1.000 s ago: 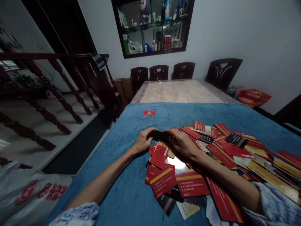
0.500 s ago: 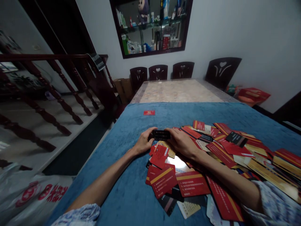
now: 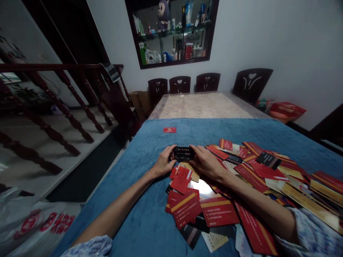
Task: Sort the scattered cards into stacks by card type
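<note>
A black card (image 3: 184, 153) with pale printed lettering is held up between my two hands over the blue cloth. My left hand (image 3: 164, 161) pinches its left end, thumb below and fingers above. At the opposite end, my right hand (image 3: 205, 161) grips the card in the same way. Just below the card and under my right forearm lies a loose heap of red, gold and black cards, among them a red card (image 3: 181, 178) and a striped red card (image 3: 186, 207). One red card (image 3: 169, 130) lies apart, farther up the cloth.
The blue cloth (image 3: 128, 200) covers the near part of a stone-topped table (image 3: 198, 105). More cards (image 3: 268, 160) spread to the right. Dark chairs (image 3: 180, 84) stand behind. On the left are a wooden railing (image 3: 61, 66) and a white plastic bag (image 3: 40, 225).
The black card has tipped so that its printed face shows more fully and its lettering reads clearer. Both hands keep their hold. The view has shifted very slightly.
</note>
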A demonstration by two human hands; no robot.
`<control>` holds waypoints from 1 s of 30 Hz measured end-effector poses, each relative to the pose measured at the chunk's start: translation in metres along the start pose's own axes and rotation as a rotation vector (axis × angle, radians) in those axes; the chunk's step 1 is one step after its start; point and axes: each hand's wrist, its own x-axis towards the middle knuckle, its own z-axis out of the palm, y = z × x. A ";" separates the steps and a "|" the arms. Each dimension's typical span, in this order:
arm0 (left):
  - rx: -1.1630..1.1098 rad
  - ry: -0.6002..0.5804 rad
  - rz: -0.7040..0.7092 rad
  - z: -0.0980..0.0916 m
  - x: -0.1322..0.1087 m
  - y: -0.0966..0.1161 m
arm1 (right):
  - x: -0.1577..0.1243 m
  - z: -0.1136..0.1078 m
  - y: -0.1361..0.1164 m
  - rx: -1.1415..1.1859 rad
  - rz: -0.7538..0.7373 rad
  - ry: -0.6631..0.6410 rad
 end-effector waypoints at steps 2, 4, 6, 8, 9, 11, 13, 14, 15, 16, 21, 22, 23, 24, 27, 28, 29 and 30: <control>0.023 0.000 0.003 0.000 0.000 0.000 | 0.001 -0.001 -0.001 -0.013 0.004 -0.004; 0.037 -0.002 0.000 -0.001 0.001 0.000 | 0.002 -0.002 -0.004 -0.047 0.022 -0.026; 0.043 -0.008 -0.012 -0.002 0.001 0.001 | 0.003 -0.004 -0.006 -0.089 0.045 -0.051; 0.043 -0.018 -0.025 -0.005 0.002 0.002 | 0.006 -0.007 -0.009 -0.119 0.057 -0.072; 0.043 -0.023 -0.030 -0.006 0.002 0.002 | 0.008 -0.009 -0.011 -0.129 0.060 -0.083; 0.047 -0.029 -0.043 -0.009 0.004 0.002 | 0.014 -0.012 -0.014 -0.138 0.066 -0.115; 0.052 -0.042 -0.060 -0.012 0.006 0.001 | 0.020 -0.014 -0.016 -0.142 0.079 -0.150; 0.052 -0.051 -0.069 -0.014 0.008 0.000 | 0.024 -0.014 -0.017 -0.145 0.085 -0.166; 0.052 -0.063 -0.075 -0.016 0.010 -0.001 | 0.028 -0.014 -0.017 -0.150 0.091 -0.180; 0.054 -0.072 -0.077 -0.018 0.011 -0.003 | 0.033 -0.013 -0.017 -0.157 0.094 -0.193; 0.084 -0.081 -0.058 -0.031 0.022 -0.016 | 0.053 -0.007 -0.014 -0.178 0.085 -0.230; 0.088 -0.080 -0.059 -0.033 0.024 -0.020 | 0.057 -0.006 -0.014 -0.183 0.085 -0.238; 0.092 -0.082 -0.064 -0.035 0.026 -0.023 | 0.061 -0.005 -0.014 -0.191 0.085 -0.247; 0.098 -0.081 -0.071 -0.037 0.028 -0.026 | 0.064 -0.004 -0.014 -0.199 0.085 -0.258; 0.130 -0.080 -0.092 -0.042 0.035 -0.037 | 0.077 -0.002 -0.016 -0.226 0.087 -0.292; 0.142 -0.084 -0.094 -0.044 0.037 -0.040 | 0.081 -0.001 -0.016 -0.237 0.089 -0.301; 0.153 -0.090 -0.095 -0.046 0.040 -0.043 | 0.086 0.001 -0.016 -0.246 0.092 -0.308; 0.163 -0.096 -0.095 -0.047 0.043 -0.046 | 0.090 0.003 -0.015 -0.254 0.096 -0.313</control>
